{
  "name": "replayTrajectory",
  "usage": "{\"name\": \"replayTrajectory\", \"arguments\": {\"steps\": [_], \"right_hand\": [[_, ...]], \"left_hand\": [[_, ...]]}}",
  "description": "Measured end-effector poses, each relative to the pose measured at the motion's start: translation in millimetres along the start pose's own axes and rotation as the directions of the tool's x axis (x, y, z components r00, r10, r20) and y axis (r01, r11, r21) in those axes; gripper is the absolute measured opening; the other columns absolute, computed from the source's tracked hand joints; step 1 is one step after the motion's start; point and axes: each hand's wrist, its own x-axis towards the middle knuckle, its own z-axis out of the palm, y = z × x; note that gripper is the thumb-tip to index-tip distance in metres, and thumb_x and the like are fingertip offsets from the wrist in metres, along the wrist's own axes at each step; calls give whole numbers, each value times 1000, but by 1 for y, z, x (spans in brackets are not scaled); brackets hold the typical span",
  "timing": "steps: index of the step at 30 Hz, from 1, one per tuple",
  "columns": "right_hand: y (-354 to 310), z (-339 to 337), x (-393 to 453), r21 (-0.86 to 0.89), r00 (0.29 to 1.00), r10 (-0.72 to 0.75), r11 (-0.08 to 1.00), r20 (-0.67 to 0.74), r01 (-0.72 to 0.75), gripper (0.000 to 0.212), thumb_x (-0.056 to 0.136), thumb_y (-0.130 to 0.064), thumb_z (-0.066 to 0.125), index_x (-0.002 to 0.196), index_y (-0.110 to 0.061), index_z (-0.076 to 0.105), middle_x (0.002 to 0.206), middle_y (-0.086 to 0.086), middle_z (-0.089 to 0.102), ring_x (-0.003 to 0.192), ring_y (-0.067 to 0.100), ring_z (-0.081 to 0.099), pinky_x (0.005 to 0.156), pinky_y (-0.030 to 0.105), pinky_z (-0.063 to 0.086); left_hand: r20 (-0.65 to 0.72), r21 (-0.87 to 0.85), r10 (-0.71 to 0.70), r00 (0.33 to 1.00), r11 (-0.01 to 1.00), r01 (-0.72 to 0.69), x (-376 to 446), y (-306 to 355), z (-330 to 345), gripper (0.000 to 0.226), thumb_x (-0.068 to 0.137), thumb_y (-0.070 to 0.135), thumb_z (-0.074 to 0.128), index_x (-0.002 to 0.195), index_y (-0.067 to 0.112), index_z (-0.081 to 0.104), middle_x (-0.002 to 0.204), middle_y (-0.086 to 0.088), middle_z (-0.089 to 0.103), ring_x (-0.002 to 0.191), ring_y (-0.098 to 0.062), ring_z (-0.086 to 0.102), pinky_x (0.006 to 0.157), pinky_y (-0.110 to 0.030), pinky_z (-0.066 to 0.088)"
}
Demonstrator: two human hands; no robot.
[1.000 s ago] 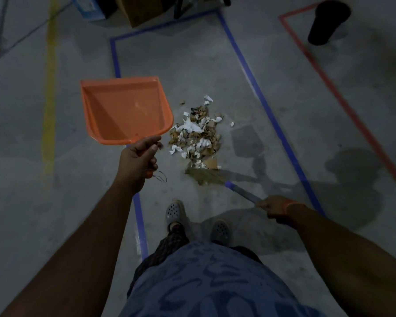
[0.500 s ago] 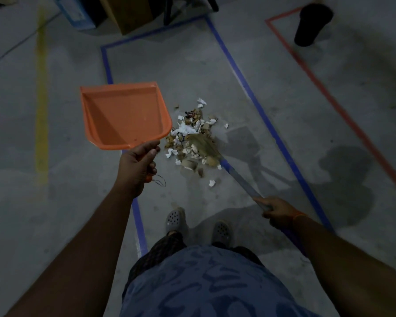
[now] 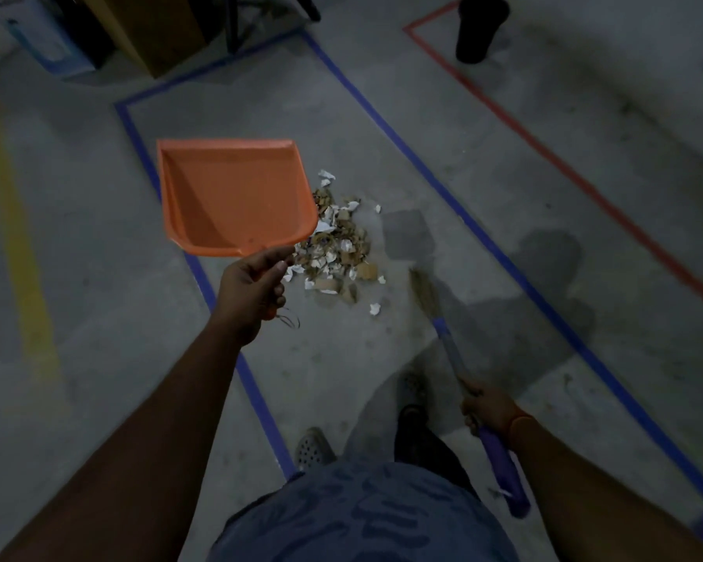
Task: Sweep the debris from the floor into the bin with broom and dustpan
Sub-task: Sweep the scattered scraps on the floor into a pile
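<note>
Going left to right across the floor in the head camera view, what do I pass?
Yellow floor line → orange dustpan → debris pile → broom head → black bin.

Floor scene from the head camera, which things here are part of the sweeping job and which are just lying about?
Part of the job:
orange dustpan, in the left hand
broom, in the right hand
debris pile
black bin

Just lying about:
cardboard box
blue-edged box
</note>
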Motion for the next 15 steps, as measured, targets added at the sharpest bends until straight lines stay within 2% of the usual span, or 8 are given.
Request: {"name": "replayTrajectory", "arguments": {"steps": [2, 4, 6, 7, 9, 10, 12, 15], "right_hand": [[5, 42, -8, -30, 999, 22, 999, 24, -22, 49, 83, 6, 54, 128, -14, 58, 73, 4, 58, 58, 17, 54, 52, 29, 48], [1, 89, -18, -30, 996, 29, 999, 89, -26, 39, 86, 1, 55, 114, -26, 58, 80, -3, 56, 66, 11, 55, 61, 25, 49], [-1, 139, -17, 11, 989, 20, 1000, 149, -22, 39, 88, 6, 51, 91, -31, 65, 78, 7, 54, 60, 14, 56, 59, 32, 51], [-3, 162, -14, 24, 986, -2, 1000, 168, -2, 42, 87, 10, 49, 81, -26, 70, 75, 10, 55, 55, 19, 57, 57, 37, 53], [-16, 196, -6, 34, 976, -27, 999, 218, 20, 31, 84, 13, 45, 91, -7, 68, 66, 14, 53, 51, 26, 55, 52, 42, 53], [-32, 208, -14, 65, 973, -46, 997, 227, 32, 27, 85, 13, 44, 99, -1, 62, 61, 13, 50, 49, 25, 53, 48, 36, 51], [-66, 223, -29, 163, 977, -76, 986, 198, 43, 35, 85, 13, 43, 110, -6, 57, 57, 13, 49, 43, 23, 51, 44, 28, 44], [-96, 227, -39, 225, 982, -135, 969, 131, 103, 61, 81, 18, 43, 132, -14, 51, 58, 16, 55, 39, 20, 49, 41, 24, 42]], "left_hand": [[24, 9, 4, 1000, 1000, -4, -13, -8, -25, 24, 101, 10, 57, 117, 20, 72, 92, -17, 57, 51, -11, 48, 50, -27, 36], [38, 10, -3, 999, 1000, 3, -29, -16, -51, 24, 101, 10, 57, 114, 22, 73, 93, -17, 57, 51, -12, 48, 53, -29, 36], [22, 13, -13, 1000, 1000, 13, -45, -22, -78, 25, 101, 7, 56, 118, 16, 71, 95, -11, 63, 51, -11, 47, 51, -28, 39], [4, 18, -22, 1000, 1000, 22, -53, -23, -91, 26, 101, 6, 55, 122, 11, 69, 95, -7, 65, 51, -10, 47, 48, -26, 40], [-40, 23, -27, 999, 999, 28, -65, -25, -118, 27, 101, 3, 54, 125, 5, 66, 97, -6, 65, 49, -8, 47, 44, -23, 41], [-59, 18, -22, 998, 1000, 23, -70, -26, -130, 27, 101, 2, 54, 125, 5, 66, 98, -8, 65, 48, -7, 47, 44, -23, 41], [-92, -6, -14, 996, 1000, 13, -77, -27, -153, 26, 101, 2, 54, 123, 8, 67, 100, -10, 65, 48, -8, 47, 44, -23, 41], [-123, -19, 6, 992, 1000, -9, -83, -26, -182, 25, 101, 5, 56, 119, 14, 70, 97, -12, 65, 49, -10, 48, 46, -25, 39]]}}
